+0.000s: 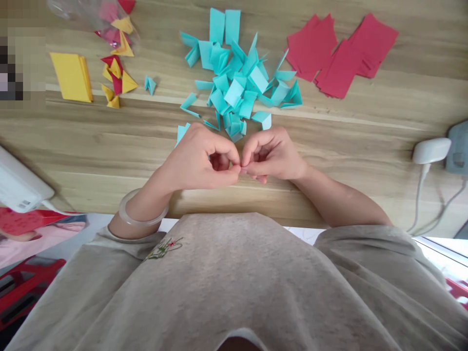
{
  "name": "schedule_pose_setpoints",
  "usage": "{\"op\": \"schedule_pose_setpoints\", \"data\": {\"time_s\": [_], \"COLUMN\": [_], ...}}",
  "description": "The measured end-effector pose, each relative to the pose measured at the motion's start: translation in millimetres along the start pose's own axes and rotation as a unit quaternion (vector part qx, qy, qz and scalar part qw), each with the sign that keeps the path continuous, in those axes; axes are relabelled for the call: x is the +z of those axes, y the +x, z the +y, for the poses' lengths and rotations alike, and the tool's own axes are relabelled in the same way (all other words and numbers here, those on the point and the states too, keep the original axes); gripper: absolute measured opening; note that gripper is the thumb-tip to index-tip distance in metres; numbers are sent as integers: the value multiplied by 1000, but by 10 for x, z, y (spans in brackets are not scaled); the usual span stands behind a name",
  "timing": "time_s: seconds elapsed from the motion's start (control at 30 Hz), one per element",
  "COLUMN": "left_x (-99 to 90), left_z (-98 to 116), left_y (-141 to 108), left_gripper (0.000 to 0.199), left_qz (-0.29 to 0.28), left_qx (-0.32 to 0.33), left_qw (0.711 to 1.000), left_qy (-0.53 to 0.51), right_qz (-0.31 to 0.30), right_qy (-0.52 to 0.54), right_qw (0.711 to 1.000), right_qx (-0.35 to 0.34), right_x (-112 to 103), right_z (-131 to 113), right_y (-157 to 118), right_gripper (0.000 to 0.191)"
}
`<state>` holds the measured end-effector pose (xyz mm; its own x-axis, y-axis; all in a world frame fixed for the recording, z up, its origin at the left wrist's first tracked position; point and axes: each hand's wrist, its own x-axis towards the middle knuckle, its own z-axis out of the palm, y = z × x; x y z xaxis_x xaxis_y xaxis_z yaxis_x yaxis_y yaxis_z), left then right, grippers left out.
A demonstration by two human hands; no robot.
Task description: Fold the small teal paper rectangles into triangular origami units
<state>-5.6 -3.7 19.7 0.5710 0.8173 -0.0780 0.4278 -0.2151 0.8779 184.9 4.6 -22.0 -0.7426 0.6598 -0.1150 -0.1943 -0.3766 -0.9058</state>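
My left hand [204, 158] and my right hand [274, 156] meet at the fingertips in front of my chest, just above the wooden table [347, 141]. Each pinches thumb against forefinger. Whatever is between the fingertips is too small or hidden to make out. Beyond my hands lies a loose heap of folded turquoise paper pieces [234, 91]. One turquoise piece [182, 132] is partly covered by my left hand. A small folded turquoise piece [149, 85] lies apart, left of the heap.
Red paper sheets [338, 68] lie at the back right. Yellow sheets [71, 78], folded red and yellow pieces [117, 73] and a clear plastic bag [86, 14] are at the back left. A white charger [431, 150] with cables sits right; a white device [22, 183] is left.
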Motion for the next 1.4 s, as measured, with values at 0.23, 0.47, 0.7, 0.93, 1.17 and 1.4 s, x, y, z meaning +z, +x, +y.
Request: {"op": "schedule_pose_setpoints", "data": {"time_s": [0.23, 0.47, 0.7, 0.93, 1.17, 1.4], "left_x": [2, -17, -22, -26, 12, -318], "left_z": [6, 18, 37, 31, 70, 6], "left_y": [6, -11, -1, -21, -35, -118], "left_gripper": [13, 7, 10, 8, 11, 31], "left_qz": [7, -25, -37, -51, -51, 128], "left_qx": [-9, 2, 17, 36, 46, 54], "left_qw": [1000, 1000, 999, 997, 997, 990], "left_qy": [1, -13, -25, -47, -38, -9], "right_qz": [7, -19, -40, -44, -29, 232], "right_qy": [-4, 2, -1, 1, 2, -5], "right_qw": [1000, 1000, 999, 999, 999, 954], "right_qx": [-13, -3, 13, 16, 22, -188], "right_x": [3, 6, 15, 23, 14, 57], "right_z": [14, 6, -6, 19, 46, 122], "right_y": [2, -6, -3, -11, -51, -32], "right_gripper": [23, 23, 19, 20, 21, 22]}}
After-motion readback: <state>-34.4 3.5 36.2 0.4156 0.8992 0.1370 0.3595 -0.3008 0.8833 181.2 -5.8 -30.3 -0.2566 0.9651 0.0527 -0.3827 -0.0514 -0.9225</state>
